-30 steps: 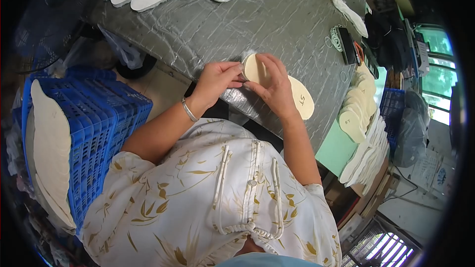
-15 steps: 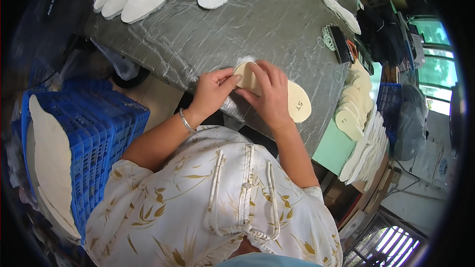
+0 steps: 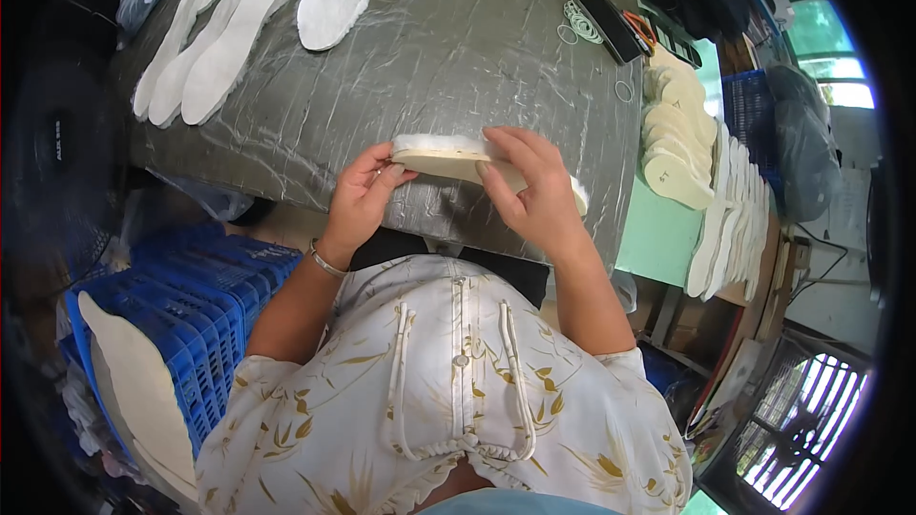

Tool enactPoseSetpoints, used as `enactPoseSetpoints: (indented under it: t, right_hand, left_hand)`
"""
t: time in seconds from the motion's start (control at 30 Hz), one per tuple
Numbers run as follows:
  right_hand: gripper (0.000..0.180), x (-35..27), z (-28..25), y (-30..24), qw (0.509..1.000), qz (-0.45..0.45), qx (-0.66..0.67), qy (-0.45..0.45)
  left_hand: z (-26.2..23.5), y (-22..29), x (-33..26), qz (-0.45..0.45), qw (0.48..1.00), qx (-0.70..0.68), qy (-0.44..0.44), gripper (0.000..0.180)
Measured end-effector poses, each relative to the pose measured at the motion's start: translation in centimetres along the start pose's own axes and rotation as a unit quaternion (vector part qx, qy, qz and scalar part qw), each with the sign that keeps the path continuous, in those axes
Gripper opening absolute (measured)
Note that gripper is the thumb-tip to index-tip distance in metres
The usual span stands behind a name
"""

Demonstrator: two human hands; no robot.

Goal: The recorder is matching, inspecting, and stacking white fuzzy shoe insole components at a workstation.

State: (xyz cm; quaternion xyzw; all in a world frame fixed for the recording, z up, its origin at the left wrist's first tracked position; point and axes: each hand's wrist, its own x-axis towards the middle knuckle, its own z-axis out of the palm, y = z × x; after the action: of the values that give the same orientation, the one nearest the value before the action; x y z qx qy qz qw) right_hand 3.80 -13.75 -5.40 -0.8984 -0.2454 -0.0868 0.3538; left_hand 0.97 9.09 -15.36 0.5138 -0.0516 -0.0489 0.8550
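Observation:
Above the table's near edge I hold a cream shoe insole (image 3: pixel 444 165) turned up on its side, with white fluffy lining showing along its upper edge. At its left end, my left hand (image 3: pixel 361 195) pinches the rim between thumb and fingers. My right hand (image 3: pixel 536 193) grips it further right, thumb on the cream face and fingers over the fluffy edge. Part of the insole's right portion is hidden behind that hand. A bracelet circles my left wrist.
White fluffy insoles (image 3: pixel 215 67) lie at the table's far left, a single one (image 3: pixel 332 0) beside them. Cream insoles (image 3: pixel 679 143) overlap on a green surface (image 3: pixel 658 243) at right. A phone (image 3: pixel 611 27) lies near rubber bands (image 3: pixel 580 21). Blue crates (image 3: pixel 224 310) stand at lower left.
The insole has been tilted from its flat cream face onto its side, so its fluffy lining now shows. My left hand has shifted along to its end. The whole view has turned somewhat.

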Motion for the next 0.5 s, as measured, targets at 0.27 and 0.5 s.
enactPoseSetpoints:
  t: [0.27, 0.5]
  right_hand:
    - [0.056, 0.5, 1.1, -0.1, 0.997, -0.075, -0.028, 0.001]
    - [0.074, 3.4, 1.1, 0.6, 0.994, -0.005, 0.077, -0.074]
  left_hand:
    - [1.7, 1.2, 0.8, -0.040, 0.997, -0.037, 0.053, 0.029]
    - [3.4, 3.9, 3.4, -0.038, 0.999, -0.011, 0.031, 0.036]
